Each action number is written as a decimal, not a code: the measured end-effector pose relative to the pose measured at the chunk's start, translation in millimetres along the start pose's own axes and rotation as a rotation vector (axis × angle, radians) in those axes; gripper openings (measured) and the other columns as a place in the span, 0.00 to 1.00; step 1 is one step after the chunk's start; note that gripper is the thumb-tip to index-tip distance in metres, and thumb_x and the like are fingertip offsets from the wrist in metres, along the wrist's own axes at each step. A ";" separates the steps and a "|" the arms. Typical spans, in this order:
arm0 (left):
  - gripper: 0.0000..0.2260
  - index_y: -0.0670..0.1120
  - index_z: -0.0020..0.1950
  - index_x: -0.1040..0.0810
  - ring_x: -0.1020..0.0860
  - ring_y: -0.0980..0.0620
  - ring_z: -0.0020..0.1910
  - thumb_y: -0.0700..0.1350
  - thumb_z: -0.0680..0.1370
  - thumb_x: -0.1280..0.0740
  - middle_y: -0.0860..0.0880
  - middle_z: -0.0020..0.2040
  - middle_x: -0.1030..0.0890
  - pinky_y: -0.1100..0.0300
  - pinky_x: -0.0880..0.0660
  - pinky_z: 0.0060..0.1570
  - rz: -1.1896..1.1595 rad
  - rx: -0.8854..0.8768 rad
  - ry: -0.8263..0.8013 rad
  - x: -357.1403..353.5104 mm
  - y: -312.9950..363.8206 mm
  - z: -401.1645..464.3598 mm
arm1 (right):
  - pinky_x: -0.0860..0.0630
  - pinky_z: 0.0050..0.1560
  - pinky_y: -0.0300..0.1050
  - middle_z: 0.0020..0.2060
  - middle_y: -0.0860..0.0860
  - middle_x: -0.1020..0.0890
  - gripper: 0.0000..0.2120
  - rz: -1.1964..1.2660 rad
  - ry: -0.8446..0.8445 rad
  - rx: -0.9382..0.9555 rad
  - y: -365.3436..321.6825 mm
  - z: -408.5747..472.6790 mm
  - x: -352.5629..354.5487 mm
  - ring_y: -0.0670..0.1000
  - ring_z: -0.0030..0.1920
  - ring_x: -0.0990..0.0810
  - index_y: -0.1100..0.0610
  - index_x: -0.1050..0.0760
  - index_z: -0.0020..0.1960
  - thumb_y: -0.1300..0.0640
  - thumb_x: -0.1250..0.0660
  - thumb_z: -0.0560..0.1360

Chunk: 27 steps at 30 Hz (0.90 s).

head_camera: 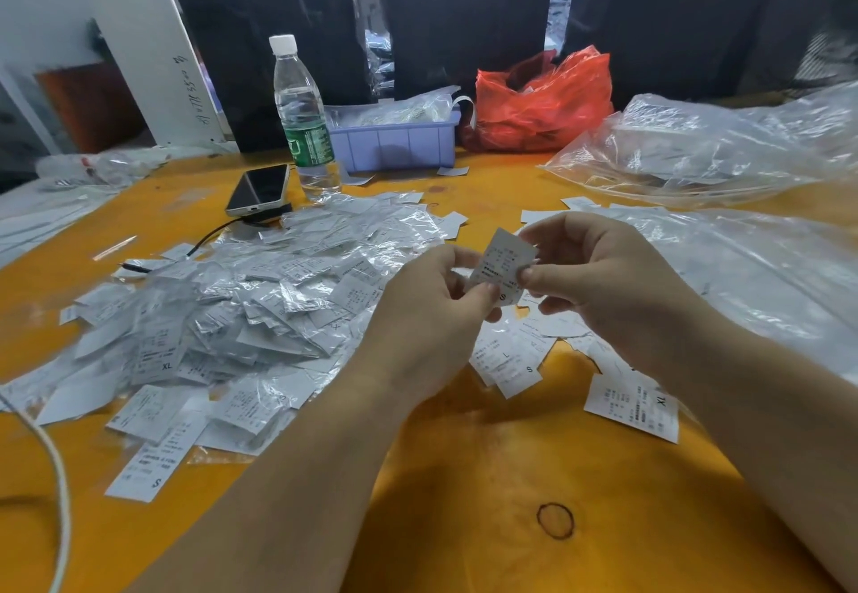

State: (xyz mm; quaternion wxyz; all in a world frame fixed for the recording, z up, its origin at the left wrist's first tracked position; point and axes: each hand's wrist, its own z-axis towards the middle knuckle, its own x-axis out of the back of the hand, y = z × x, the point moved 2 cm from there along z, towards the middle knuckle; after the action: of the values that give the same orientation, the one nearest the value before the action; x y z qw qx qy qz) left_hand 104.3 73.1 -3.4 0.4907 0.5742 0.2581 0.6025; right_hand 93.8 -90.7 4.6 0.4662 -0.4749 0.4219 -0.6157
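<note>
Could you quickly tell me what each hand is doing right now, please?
Left hand: pinches the lower edge of the size label.
Right hand: pinches the same size label from the right side.

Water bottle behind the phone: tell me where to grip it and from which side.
Wrap the clear ribbed body of the water bottle just above its green band, coming from the front. It stands upright and capped; the purple bin crowds its right and the phone lies at its left front. The right hand and left hand both pinch a label, so free one first.
</note>
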 end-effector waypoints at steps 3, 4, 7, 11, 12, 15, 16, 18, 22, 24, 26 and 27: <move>0.04 0.53 0.48 0.19 0.22 0.65 0.35 0.47 0.80 0.34 0.56 0.37 0.16 0.61 0.24 0.39 -0.009 0.004 -0.031 1.1 0.4 -0.3 | 0.24 0.35 0.39 0.36 0.47 0.15 0.07 -0.024 -0.020 0.012 1.0 0.7 0.0 0.44 0.34 0.20 0.55 0.20 0.46 0.66 0.30 0.73; 0.05 0.53 0.46 0.19 0.22 0.64 0.34 0.47 0.80 0.34 0.57 0.37 0.16 0.61 0.24 0.39 -0.014 0.010 -0.039 1.4 0.1 -0.4 | 0.24 0.35 0.39 0.35 0.47 0.16 0.07 -0.022 -0.027 0.011 1.5 0.8 0.0 0.44 0.34 0.21 0.54 0.20 0.44 0.66 0.30 0.73; 0.06 0.51 0.44 0.19 0.24 0.64 0.32 0.47 0.80 0.34 0.57 0.35 0.17 0.65 0.26 0.35 -0.012 0.026 -0.044 1.7 -0.5 -0.6 | 0.24 0.36 0.41 0.35 0.49 0.17 0.06 0.008 -0.030 0.013 2.4 1.0 0.4 0.45 0.35 0.21 0.54 0.19 0.43 0.64 0.30 0.75; 0.08 0.49 0.42 0.20 0.25 0.63 0.30 0.49 0.79 0.33 0.56 0.34 0.17 0.60 0.25 0.37 0.007 0.048 -0.044 0.9 -0.7 0.7 | 0.24 0.36 0.39 0.37 0.50 0.16 0.08 0.012 0.024 0.055 2.3 1.2 1.1 0.43 0.35 0.22 0.52 0.18 0.39 0.61 0.31 0.76; 0.08 0.49 0.42 0.20 0.25 0.63 0.30 0.50 0.79 0.32 0.56 0.34 0.17 0.58 0.25 0.38 0.011 0.054 -0.041 1.2 -0.8 0.8 | 0.24 0.35 0.38 0.36 0.48 0.16 0.09 0.003 0.043 0.067 2.3 1.1 1.5 0.42 0.35 0.22 0.51 0.18 0.38 0.60 0.31 0.76; 0.09 0.50 0.41 0.20 0.24 0.64 0.30 0.54 0.77 0.30 0.57 0.33 0.18 0.59 0.26 0.37 0.010 0.067 -0.018 2.2 -1.2 1.0 | 0.23 0.35 0.39 0.37 0.49 0.16 0.10 -0.015 0.087 0.091 2.6 0.7 2.1 0.43 0.36 0.22 0.52 0.19 0.39 0.61 0.32 0.77; 0.10 0.50 0.41 0.20 0.24 0.65 0.29 0.55 0.76 0.30 0.57 0.32 0.18 0.60 0.28 0.36 0.006 0.072 -0.010 3.0 -1.7 1.0 | 0.22 0.36 0.41 0.37 0.50 0.17 0.09 0.006 0.107 0.085 3.3 1.1 2.7 0.45 0.37 0.21 0.54 0.21 0.40 0.62 0.34 0.78; 0.12 0.49 0.41 0.20 0.26 0.64 0.27 0.56 0.76 0.30 0.56 0.31 0.19 0.61 0.29 0.33 0.019 0.089 0.003 4.6 -3.4 1.5 | 0.21 0.38 0.44 0.38 0.51 0.18 0.07 0.052 0.156 0.060 4.1 2.8 5.4 0.49 0.38 0.20 0.56 0.24 0.43 0.63 0.36 0.79; 0.09 0.54 0.46 0.23 0.23 0.56 0.36 0.58 0.74 0.29 0.54 0.36 0.21 0.58 0.29 0.34 0.223 0.120 0.074 7.1 -7.4 3.4 | 0.21 0.35 0.44 0.38 0.52 0.17 0.07 0.031 0.177 0.068 2.2 3.3 8.2 0.52 0.36 0.17 0.56 0.25 0.44 0.64 0.36 0.79; 0.11 0.57 0.52 0.27 0.23 0.51 0.41 0.58 0.74 0.29 0.54 0.39 0.25 0.57 0.29 0.37 0.294 0.114 0.108 8.1 -7.2 2.4 | 0.21 0.32 0.46 0.37 0.55 0.17 0.07 -0.021 0.149 0.102 0.8 1.6 6.2 0.56 0.36 0.17 0.57 0.24 0.43 0.65 0.35 0.78; 0.14 0.56 0.56 0.27 0.23 0.50 0.41 0.58 0.74 0.31 0.53 0.39 0.26 0.56 0.29 0.38 0.291 0.071 0.134 9.4 -5.7 2.0 | 0.20 0.33 0.50 0.35 0.57 0.17 0.06 -0.040 0.113 0.130 -0.1 0.0 3.3 0.60 0.35 0.18 0.57 0.22 0.43 0.66 0.33 0.76; 0.13 0.54 0.55 0.26 0.24 0.52 0.39 0.59 0.75 0.32 0.54 0.37 0.25 0.57 0.30 0.36 0.273 0.038 0.127 9.1 -4.0 2.0 | 0.21 0.33 0.50 0.34 0.57 0.17 0.06 -0.033 0.089 0.138 -0.4 -0.8 1.9 0.60 0.33 0.20 0.58 0.21 0.43 0.66 0.32 0.76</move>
State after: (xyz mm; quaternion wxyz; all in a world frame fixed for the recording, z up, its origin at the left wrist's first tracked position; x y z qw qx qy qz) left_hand 108.7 82.2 -2.5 0.3758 0.5738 0.2198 0.6936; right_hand 92.7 -92.4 5.2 0.4682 -0.4206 0.3908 -0.6716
